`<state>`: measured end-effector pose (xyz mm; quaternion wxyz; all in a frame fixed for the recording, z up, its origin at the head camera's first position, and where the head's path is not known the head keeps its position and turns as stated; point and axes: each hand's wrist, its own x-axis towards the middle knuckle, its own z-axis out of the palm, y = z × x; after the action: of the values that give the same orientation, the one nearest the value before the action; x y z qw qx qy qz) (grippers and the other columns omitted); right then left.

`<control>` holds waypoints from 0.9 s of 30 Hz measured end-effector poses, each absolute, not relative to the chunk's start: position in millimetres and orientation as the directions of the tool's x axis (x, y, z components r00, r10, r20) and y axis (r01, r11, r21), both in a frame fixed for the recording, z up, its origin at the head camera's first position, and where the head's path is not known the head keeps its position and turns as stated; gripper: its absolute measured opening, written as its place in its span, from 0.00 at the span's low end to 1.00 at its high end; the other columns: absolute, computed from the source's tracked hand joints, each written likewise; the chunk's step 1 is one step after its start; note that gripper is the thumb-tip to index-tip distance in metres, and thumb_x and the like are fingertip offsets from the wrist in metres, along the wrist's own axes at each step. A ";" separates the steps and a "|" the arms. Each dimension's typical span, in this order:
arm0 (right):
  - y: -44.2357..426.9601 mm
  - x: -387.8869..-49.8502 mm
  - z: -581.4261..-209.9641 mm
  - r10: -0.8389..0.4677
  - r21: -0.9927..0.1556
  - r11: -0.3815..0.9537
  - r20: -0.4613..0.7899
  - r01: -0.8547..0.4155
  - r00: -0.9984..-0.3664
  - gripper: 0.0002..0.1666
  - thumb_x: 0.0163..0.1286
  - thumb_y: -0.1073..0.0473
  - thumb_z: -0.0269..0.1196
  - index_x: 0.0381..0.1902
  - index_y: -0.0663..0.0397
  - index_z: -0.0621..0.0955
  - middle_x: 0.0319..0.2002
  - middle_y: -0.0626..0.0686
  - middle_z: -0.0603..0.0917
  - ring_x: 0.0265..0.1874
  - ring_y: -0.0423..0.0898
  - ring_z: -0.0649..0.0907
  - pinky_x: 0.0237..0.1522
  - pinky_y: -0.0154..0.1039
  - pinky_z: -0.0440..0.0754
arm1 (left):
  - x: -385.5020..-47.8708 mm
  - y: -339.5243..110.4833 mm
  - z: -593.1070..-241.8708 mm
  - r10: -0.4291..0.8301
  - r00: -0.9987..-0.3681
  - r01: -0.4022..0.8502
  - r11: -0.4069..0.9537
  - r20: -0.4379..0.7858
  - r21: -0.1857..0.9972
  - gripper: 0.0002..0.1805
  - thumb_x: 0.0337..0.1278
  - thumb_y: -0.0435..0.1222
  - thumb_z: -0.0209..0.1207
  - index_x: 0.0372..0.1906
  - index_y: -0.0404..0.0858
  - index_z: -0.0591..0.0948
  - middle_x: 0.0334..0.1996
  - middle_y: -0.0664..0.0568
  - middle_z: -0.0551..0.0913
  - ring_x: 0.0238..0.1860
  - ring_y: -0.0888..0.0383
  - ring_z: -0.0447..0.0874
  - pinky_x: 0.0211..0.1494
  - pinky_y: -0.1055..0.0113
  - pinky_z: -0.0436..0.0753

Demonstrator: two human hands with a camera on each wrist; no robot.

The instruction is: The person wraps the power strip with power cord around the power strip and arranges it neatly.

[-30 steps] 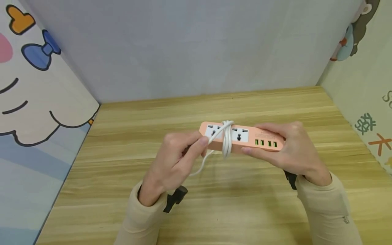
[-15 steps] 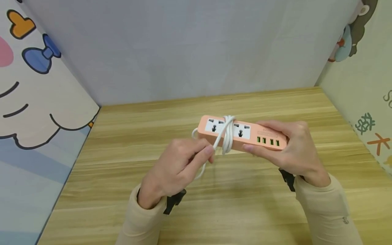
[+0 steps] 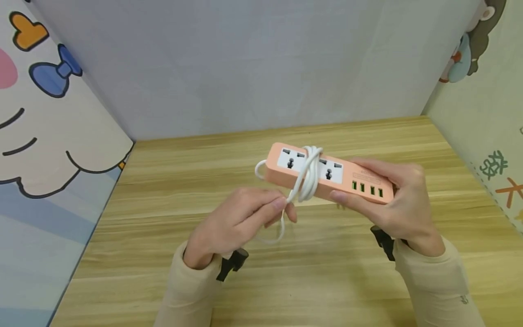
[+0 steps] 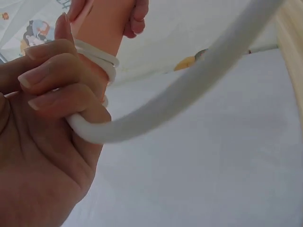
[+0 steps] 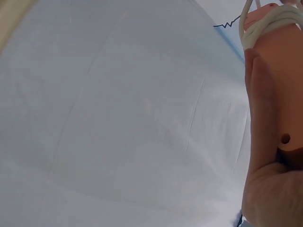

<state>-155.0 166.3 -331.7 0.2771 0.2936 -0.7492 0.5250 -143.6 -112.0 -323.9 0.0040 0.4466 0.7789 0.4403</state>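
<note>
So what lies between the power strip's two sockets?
The white cord, wrapped across the strip between the sockets, as the head view shows.

- Beyond the strip (image 3: 347, 175), a hand could pass over the table (image 3: 188, 181) to the back wall (image 3: 261, 68).
- The cord (image 3: 311, 177) coils across the strip's top, blocking a slide along it; a small loop (image 3: 256, 169) sticks out past its left end.
- The right hand (image 3: 400, 197) blocks the other end.
- Between the sleeves (image 3: 429, 272) there's room too — but black mounts (image 3: 233, 263) jut in, and slack (image 3: 282, 229) droops beside the left hand (image 3: 239, 218).
- Side walls (image 3: 49, 172) bound the table.
</note>
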 end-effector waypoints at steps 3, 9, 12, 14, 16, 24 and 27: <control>165.3 -154.9 -331.6 -0.131 -0.630 0.243 0.732 -0.737 -0.669 0.29 0.35 0.77 0.78 0.42 0.63 0.89 0.27 0.41 0.88 0.12 0.34 0.75 0.17 0.26 0.71 | -150.0 -112.9 -327.2 0.737 -0.589 0.626 0.156 0.332 0.764 0.21 0.82 0.34 0.40 0.36 0.39 0.83 0.18 0.56 0.65 0.21 0.66 0.57 0.29 0.72 0.66; 164.5 -154.7 -329.8 -0.088 -0.664 0.169 0.726 -0.729 -0.682 0.25 0.38 0.80 0.74 0.40 0.69 0.88 0.27 0.43 0.89 0.13 0.34 0.80 0.18 0.24 0.75 | -161.0 -116.1 -332.5 0.798 -0.546 0.522 0.084 0.257 0.849 0.25 0.84 0.40 0.35 0.50 0.33 0.83 0.18 0.55 0.61 0.20 0.62 0.55 0.28 0.71 0.62; 164.1 -154.5 -328.5 -0.071 -0.677 0.104 0.726 -0.728 -0.685 0.24 0.39 0.81 0.73 0.40 0.72 0.87 0.28 0.46 0.90 0.15 0.35 0.82 0.19 0.24 0.76 | -164.8 -117.1 -334.6 0.826 -0.520 0.469 0.064 0.217 0.881 0.27 0.85 0.42 0.33 0.56 0.31 0.81 0.19 0.53 0.60 0.20 0.61 0.56 0.28 0.70 0.62; 163.4 -154.4 -328.1 -0.068 -0.679 0.071 0.727 -0.731 -0.683 0.24 0.39 0.81 0.73 0.40 0.73 0.87 0.29 0.47 0.90 0.16 0.35 0.83 0.20 0.24 0.77 | -166.6 -116.9 -336.2 0.838 -0.514 0.424 0.065 0.182 0.903 0.28 0.85 0.43 0.33 0.57 0.29 0.80 0.19 0.52 0.60 0.21 0.60 0.55 0.29 0.70 0.61; 162.6 -154.6 -328.3 -0.070 -0.678 0.044 0.731 -0.734 -0.679 0.24 0.40 0.81 0.72 0.41 0.74 0.86 0.30 0.48 0.91 0.17 0.35 0.84 0.21 0.24 0.77 | -168.5 -116.3 -337.8 0.842 -0.521 0.376 0.081 0.138 0.923 0.29 0.84 0.44 0.33 0.58 0.28 0.79 0.19 0.52 0.58 0.21 0.59 0.54 0.29 0.70 0.61; 160.6 -157.1 -332.2 -0.068 -0.681 -0.011 0.731 -0.733 -0.679 0.22 0.43 0.81 0.71 0.41 0.76 0.86 0.30 0.50 0.90 0.16 0.36 0.83 0.19 0.24 0.77 | -174.0 -109.7 -343.4 0.823 -0.566 0.314 0.150 0.058 0.938 0.27 0.84 0.44 0.35 0.31 0.32 0.75 0.25 0.44 0.71 0.20 0.61 0.52 0.28 0.71 0.59; 160.2 -158.4 -333.4 -0.065 -0.686 -0.029 0.727 -0.727 -0.683 0.22 0.43 0.82 0.71 0.41 0.77 0.85 0.31 0.50 0.91 0.17 0.36 0.85 0.21 0.24 0.79 | -172.8 -109.6 -343.7 0.835 -0.544 0.332 0.122 0.084 0.935 0.28 0.84 0.44 0.36 0.23 0.34 0.69 0.28 0.41 0.76 0.19 0.61 0.53 0.26 0.71 0.59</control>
<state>-158.4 160.2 -333.4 0.2551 0.3056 -0.6483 0.6491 -172.8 -109.6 -343.7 0.2421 0.4117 0.7089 0.5190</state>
